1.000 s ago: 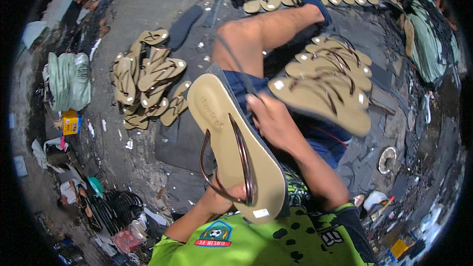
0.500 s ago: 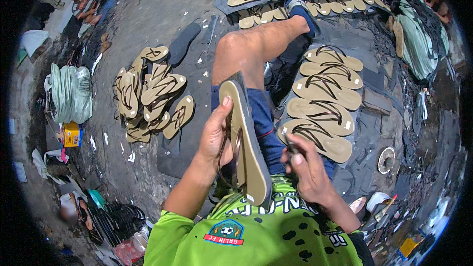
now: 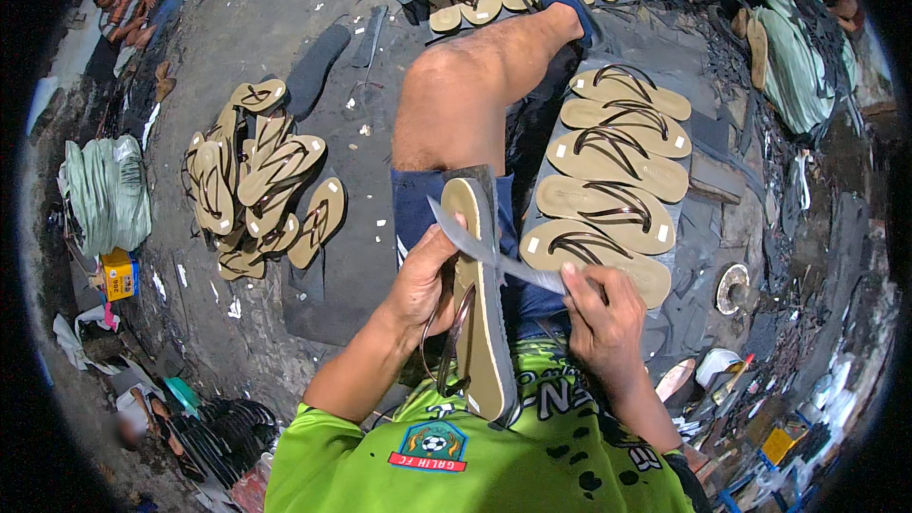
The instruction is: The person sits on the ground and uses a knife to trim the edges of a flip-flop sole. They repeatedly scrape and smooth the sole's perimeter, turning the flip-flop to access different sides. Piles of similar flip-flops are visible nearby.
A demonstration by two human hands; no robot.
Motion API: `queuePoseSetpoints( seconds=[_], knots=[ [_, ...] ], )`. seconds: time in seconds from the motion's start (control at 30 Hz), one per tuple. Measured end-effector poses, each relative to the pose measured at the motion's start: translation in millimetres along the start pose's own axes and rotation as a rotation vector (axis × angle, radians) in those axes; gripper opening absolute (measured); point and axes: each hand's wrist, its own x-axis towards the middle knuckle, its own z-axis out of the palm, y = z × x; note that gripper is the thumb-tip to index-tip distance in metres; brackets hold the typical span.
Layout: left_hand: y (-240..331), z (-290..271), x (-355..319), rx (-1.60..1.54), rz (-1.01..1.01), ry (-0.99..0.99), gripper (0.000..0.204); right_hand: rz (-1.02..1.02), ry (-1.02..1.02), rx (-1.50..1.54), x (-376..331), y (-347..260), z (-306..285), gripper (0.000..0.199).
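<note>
My left hand (image 3: 419,287) is closed round a tan flip-flop (image 3: 488,361), held upright over my lap. It has brown straps and an untrimmed dark grey sole sheet (image 3: 488,192) jutting past its edge. My right hand (image 3: 608,328) grips a long knife (image 3: 484,252), its handle hidden in the fingers. The curved blade crosses in front of the flip-flop's upper part, its tip near my left thumb; whether it touches the sole I cannot tell. To the right, several tan flip-flops (image 3: 619,177) lie in a column on a dark grey sheet.
A loose pile of flip-flops (image 3: 271,171) lies on the floor at left, near a dark sole piece (image 3: 316,65). Rows of flip-flops (image 3: 484,2) stretch across the far side. Pale green sacks (image 3: 106,192) stand left and far right. Another person (image 3: 125,14) sits at far left.
My right hand has turned the knife so its blade shows, reaching left across the flip-flop. My left hand still holds the flip-flop, now more upright. The whole view has shifted slightly.
</note>
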Motion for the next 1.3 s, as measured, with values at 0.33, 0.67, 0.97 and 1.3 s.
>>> queuePoseSetpoints(
  seconds=[0.33, 0.67, 0.97, 1.3],
  knots=[
    [16.3, 20.1, 6.1, 0.161, -0.031, -0.006, 0.043, 0.022, -0.088, -0.032, 58.1, -4.5, -8.5, 0.052],
    [24.7, 11.3, 15.5, -0.005, -0.112, -0.204, 0.039, 0.098, -0.444, 0.041, 112.6, -11.0, -42.8, 0.046],
    [16.7, 4.0, 21.4, 0.307, -0.121, -0.219, 0.044, -0.01, -0.832, 0.211, 170.8, 16.5, -51.9, 0.026],
    [32.9, 25.1, 16.8, 0.491, -0.097, -0.268, 0.036, -0.174, -0.966, 0.082, 202.4, 6.1, -54.3, 0.033]
  ],
)
